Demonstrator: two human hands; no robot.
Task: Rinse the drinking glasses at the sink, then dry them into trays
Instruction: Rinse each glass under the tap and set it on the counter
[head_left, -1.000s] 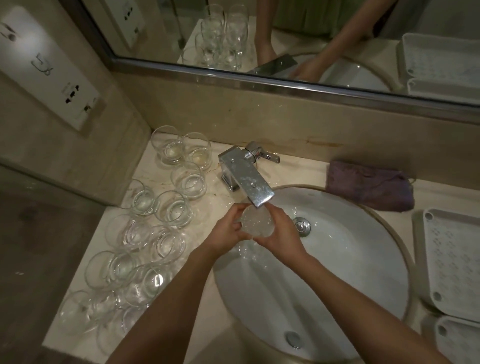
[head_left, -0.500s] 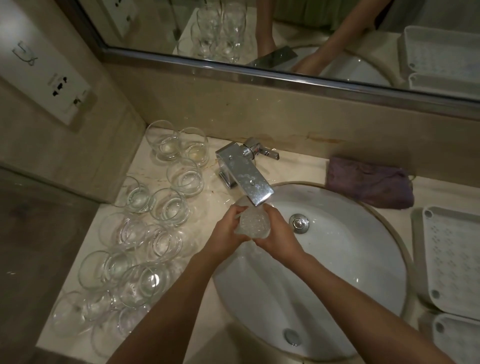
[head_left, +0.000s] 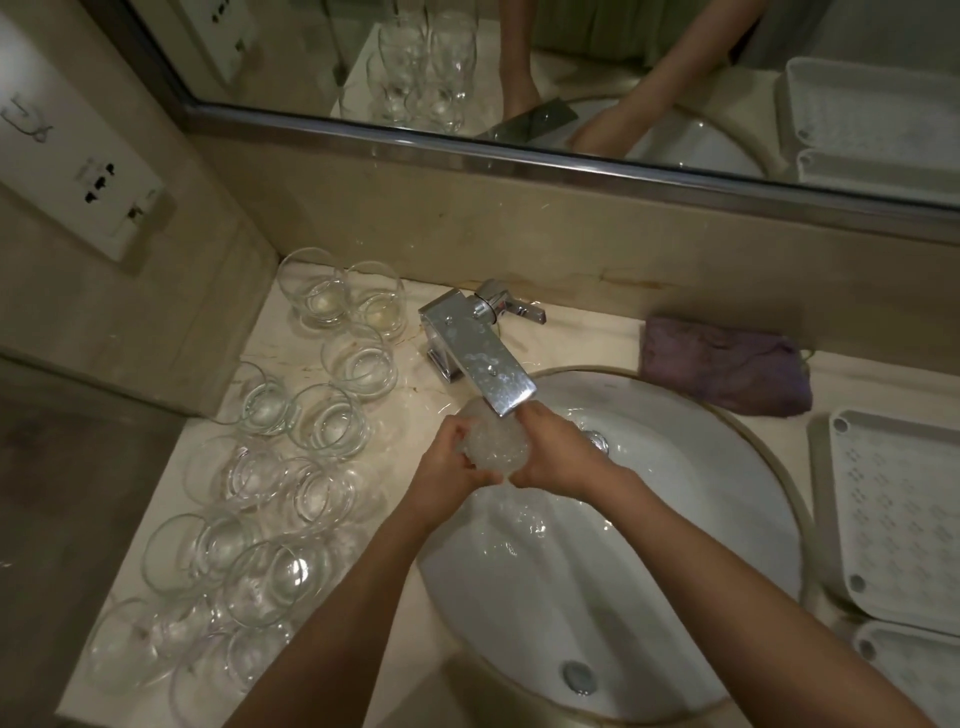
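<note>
A clear drinking glass (head_left: 491, 441) sits directly under the chrome faucet (head_left: 480, 358) spout, with water running over it into the white sink (head_left: 691, 519). My left hand (head_left: 447, 457) grips its left side and my right hand (head_left: 553, 452) grips its right side, fingers curled round it. Several more clear glasses (head_left: 327, 421) stand on the counter left of the sink. Two white perforated trays, one (head_left: 904, 514) above the other (head_left: 914, 670), lie at the right edge.
A folded purple cloth (head_left: 724, 364) lies on the counter behind the sink, right of the faucet. A mirror (head_left: 571, 67) runs along the back wall. A socket panel (head_left: 98, 182) is on the left wall. The marble counter (head_left: 415, 613) ends at the left beside the glasses.
Both hands have stayed under the spout with the glass, turning it slightly in the water. The camera has shifted a little.
</note>
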